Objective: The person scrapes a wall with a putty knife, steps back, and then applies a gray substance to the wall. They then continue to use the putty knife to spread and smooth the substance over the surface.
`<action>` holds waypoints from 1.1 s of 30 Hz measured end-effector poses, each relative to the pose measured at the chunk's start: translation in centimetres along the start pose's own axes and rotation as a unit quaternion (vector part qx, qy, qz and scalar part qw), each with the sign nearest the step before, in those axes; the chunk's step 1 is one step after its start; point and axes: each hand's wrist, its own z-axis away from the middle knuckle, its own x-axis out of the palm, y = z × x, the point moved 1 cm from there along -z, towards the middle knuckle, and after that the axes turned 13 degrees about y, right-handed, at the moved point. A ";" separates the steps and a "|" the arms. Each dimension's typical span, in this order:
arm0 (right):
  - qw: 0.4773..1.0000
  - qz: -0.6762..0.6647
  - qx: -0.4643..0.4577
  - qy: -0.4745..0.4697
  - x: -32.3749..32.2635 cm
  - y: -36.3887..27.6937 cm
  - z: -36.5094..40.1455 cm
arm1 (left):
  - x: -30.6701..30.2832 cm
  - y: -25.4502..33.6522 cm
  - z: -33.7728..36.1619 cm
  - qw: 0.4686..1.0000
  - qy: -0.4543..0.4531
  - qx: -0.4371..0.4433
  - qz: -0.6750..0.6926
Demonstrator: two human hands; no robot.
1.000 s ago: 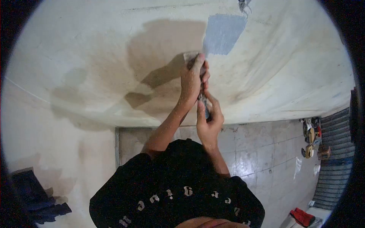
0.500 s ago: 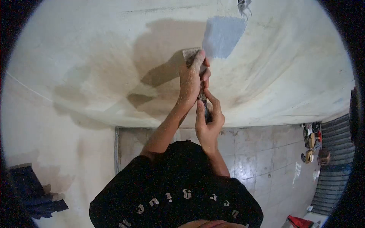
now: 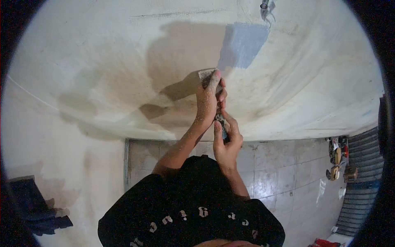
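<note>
A scraper (image 3: 205, 74) with a flat, dirty metal blade is held against the pale wall (image 3: 173, 49), its blade edge just below and left of a grey-blue patch (image 3: 245, 45). My left hand (image 3: 207, 96) is closed around the blade and upper part, thumb pressed along it. Lower down, my right hand (image 3: 228, 144) grips the dark handle (image 3: 222, 127) between thumb and fingers. Pale dust specks cover my left hand and forearm. The wall hides nothing of the blade's top edge, but my fingers cover most of the tool's middle.
A metal fitting (image 3: 264, 6) sticks out of the wall above the patch. Dark cloth (image 3: 35, 206) hangs at the left. Tiled floor (image 3: 284, 173) lies below, with several small items (image 3: 337, 158) by a corrugated shutter (image 3: 364, 173) at the right.
Both hands and the scraper have moved down the wall, so the blade is now lower, beneath the patch's left side. The grip is the same. The view has shifted slightly.
</note>
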 end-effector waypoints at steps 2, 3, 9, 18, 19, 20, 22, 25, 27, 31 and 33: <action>0.999 0.002 0.040 -0.012 -0.3 -1.3 -0.9 | 1.0 1.5 0.1 1.000 -0.003 0.010 0.002; 0.999 0.006 0.031 -0.011 -0.2 -1.1 -0.9 | 1.4 2.2 0.2 1.000 -0.004 0.017 0.004; 1.000 0.002 -0.015 0.003 -0.1 0.1 -0.1 | 0.2 0.4 -0.1 1.000 -0.002 0.001 -0.006; 0.998 -0.016 0.055 -0.005 0.0 -0.8 0.4 | -0.4 0.5 0.2 1.000 0.002 -0.024 -0.004; 0.999 -0.020 0.047 0.007 0.1 -0.8 0.5 | -0.3 0.6 0.3 0.999 0.007 -0.035 -0.006; 0.999 -0.013 0.048 0.007 0.0 -1.0 0.5 | -0.1 0.9 0.2 1.000 0.003 -0.017 -0.009; 0.999 -0.002 0.044 0.006 0.2 -1.5 0.1 | -0.4 0.6 0.4 0.999 0.007 -0.014 -0.040; 0.997 -0.014 0.080 0.001 0.0 -0.4 1.1 | -1.0 0.0 -0.1 0.998 -0.001 -0.005 -0.062; 0.995 -0.010 0.104 -0.006 0.1 -1.7 0.2 | -0.6 0.6 -0.1 0.999 -0.003 -0.003 -0.053; 0.999 0.002 0.044 0.009 0.3 -0.8 0.7 | -0.9 0.3 0.4 0.999 0.006 -0.023 -0.043; 0.997 -0.013 0.073 0.006 0.4 -0.4 1.0 | -1.2 -0.2 -0.3 0.999 0.000 -0.022 -0.046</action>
